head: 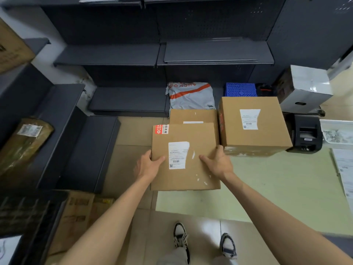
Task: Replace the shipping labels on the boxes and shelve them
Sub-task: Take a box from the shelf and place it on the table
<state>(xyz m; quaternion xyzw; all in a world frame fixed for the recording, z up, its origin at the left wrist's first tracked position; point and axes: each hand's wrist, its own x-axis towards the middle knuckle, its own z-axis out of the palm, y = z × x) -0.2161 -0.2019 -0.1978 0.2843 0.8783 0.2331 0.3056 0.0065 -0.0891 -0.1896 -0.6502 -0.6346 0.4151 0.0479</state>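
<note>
Right now both hands hold a flat cardboard box (186,157) out in front of the person, above the tiled floor (133,134). The left hand (148,164) clasps its left edge and the right hand (218,161) its right edge, thumbs lying on the top face. A white shipping label (178,154) sits on that face between the thumbs. Just behind it lies a second flat box (193,115), and beside that, to the right, a taller box (254,123) bearing its own label (249,119). Dark shelves (108,54) stand beyond, with a black label printer (305,134) at far right.
</note>
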